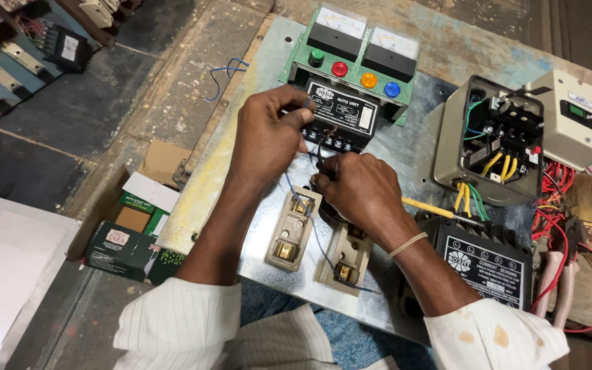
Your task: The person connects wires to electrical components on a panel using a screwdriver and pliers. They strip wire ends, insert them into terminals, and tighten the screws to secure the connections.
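Observation:
My left hand (268,133) pinches a thin blue wire (313,229) at the terminal row of a black control unit (342,113) on a metal panel (227,157). My right hand (358,188) is closed on a yellow-handled screwdriver (429,207), its tip hidden under my fingers by the same terminals. The blue wire runs down between two beige fuse holders (290,229), (342,257) toward my lap.
A green bracket (296,55) carries two meters and several coloured lamps. An open beige starter box (491,140) with its lid (573,116) sits to the right, a black relay box (484,257) below it, red wires and pliers (556,270) beside. Cardboard boxes (135,250) lie left.

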